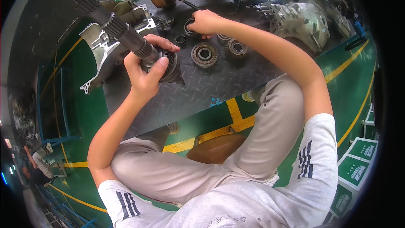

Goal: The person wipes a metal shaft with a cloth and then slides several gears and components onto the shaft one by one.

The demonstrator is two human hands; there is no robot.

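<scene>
While I look down, left hand (145,69): wrapped tight around the shaft (126,36).
Shaft: long way runs up and left, away from me.
Right hand (205,22): farther out, fingers pinching a ring (188,26) on the plate (236,80).
Gears (204,54): between both hands, nearer my right.

Gears (205,54) right of shaft (126,36)
</scene>
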